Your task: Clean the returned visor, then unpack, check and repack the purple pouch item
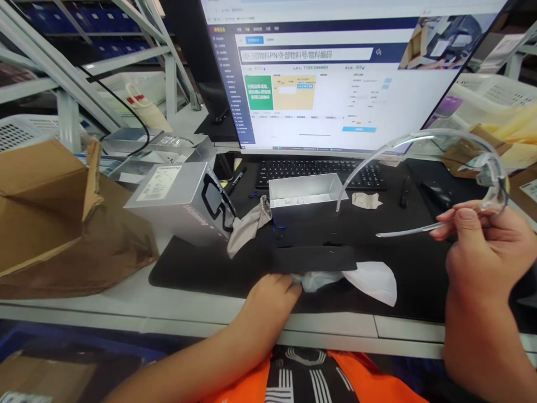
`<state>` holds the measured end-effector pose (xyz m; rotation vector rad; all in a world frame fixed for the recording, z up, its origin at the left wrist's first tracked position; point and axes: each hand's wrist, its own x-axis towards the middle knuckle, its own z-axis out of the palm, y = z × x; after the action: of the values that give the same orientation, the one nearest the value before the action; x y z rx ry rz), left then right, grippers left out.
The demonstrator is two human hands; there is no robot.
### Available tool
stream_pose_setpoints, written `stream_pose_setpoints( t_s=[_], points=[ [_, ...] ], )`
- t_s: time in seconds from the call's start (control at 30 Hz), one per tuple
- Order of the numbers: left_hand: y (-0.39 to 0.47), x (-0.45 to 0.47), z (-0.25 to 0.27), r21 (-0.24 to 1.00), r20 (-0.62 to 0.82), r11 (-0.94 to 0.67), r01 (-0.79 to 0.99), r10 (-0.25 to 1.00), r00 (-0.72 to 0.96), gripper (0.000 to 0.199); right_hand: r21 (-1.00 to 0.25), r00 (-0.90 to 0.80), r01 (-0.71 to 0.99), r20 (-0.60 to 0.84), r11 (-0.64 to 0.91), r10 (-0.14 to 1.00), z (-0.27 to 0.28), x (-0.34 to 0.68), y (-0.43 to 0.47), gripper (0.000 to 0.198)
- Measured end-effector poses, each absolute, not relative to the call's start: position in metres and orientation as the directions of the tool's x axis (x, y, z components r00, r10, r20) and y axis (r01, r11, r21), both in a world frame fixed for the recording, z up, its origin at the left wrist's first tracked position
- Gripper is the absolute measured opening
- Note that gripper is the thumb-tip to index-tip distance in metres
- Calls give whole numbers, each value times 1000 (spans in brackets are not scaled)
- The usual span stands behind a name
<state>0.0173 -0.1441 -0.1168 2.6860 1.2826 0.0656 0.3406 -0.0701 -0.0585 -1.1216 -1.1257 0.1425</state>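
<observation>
My right hand (482,240) is closed around a clear curved plastic frame (440,135). One slim end arches over to the left, and another points left from between my fingers. At the desk's front edge, my left hand (272,296) has its fingers curled against a black flap (314,258); the flap partly hides the fingertips, so what they grip is unclear. Crumpled clear plastic (319,281) and a white sheet (375,281) stick out from under the flap. Behind it lies an open silver-grey box (308,190). A grey carton (180,196) with a black glasses-shaped outline stands to its left.
An open cardboard box (113,235) sits at the left. A crumpled pale cloth (249,226) lies beside the grey carton. Toward the back are a keyboard (323,172), a monitor (310,123) and a mouse (436,193). A small beige pouch (366,200) and a black pen (405,192) lie nearby.
</observation>
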Motion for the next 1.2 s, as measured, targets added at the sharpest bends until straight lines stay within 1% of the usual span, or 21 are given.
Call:
stream_pose_setpoints(
  t_s=[0.13, 0.23, 0.37, 0.5, 0.6, 0.67, 0.7, 0.8, 0.83, 0.87, 0.93, 1.0, 1.1, 1.2],
  points=[
    [-136, 25, -103, 230, -166, -590, 774, 759, 629, 17, -777, 484, 416, 629, 472, 608, -60, 342, -71, 14],
    [-132, 27, -100, 219, -232, -598, 771, 735, 637, 22, -788, 489, 417, 614, 452, 620, -60, 341, -72, 15],
    [-130, 29, -103, 147, -209, -643, 751, 722, 659, 30, -810, 493, 390, 585, 437, 644, -59, 338, -74, 15],
    [-129, 32, -101, 120, -230, -679, 724, 691, 686, 25, -808, 488, 398, 587, 433, 646, -59, 336, -76, 12],
    [-128, 30, -98, 125, -202, -694, 709, 682, 703, 24, -812, 494, 406, 582, 420, 646, -59, 336, -77, 12],
    [-128, 25, -96, 194, -162, -675, 712, 694, 702, 21, -815, 493, 405, 576, 413, 652, -59, 336, -78, 11],
    [-128, 21, -96, 262, -126, -653, 710, 707, 696, 23, -820, 495, 402, 569, 408, 657, -58, 335, -78, 11],
    [-131, 7, -91, 523, 10, -556, 646, 762, 647, 48, -837, 498, 391, 543, 383, 677, -57, 334, -78, 12],
    [-132, 2, -89, 592, 48, -520, 615, 785, 618, 52, -839, 497, 394, 537, 374, 682, -56, 334, -79, 13],
    [-133, -3, -87, 640, 88, -497, 587, 805, 586, 50, -839, 497, 400, 537, 369, 682, -56, 335, -79, 13],
    [-135, -9, -82, 680, 174, -480, 553, 839, 515, 42, -835, 495, 414, 540, 362, 681, -56, 335, -78, 14],
    [-134, -13, -80, 670, 252, -494, 554, 853, 457, 39, -838, 495, 419, 534, 351, 685, -57, 336, -78, 15],
    [-128, -13, -82, 648, 319, -505, 570, 860, 399, 37, -847, 498, 411, 519, 338, 695, -57, 337, -79, 15],
    [-119, -9, -86, 680, 401, -496, 540, 868, 293, 31, -845, 500, 409, 524, 346, 689, -57, 338, -79, 17]
  ],
)
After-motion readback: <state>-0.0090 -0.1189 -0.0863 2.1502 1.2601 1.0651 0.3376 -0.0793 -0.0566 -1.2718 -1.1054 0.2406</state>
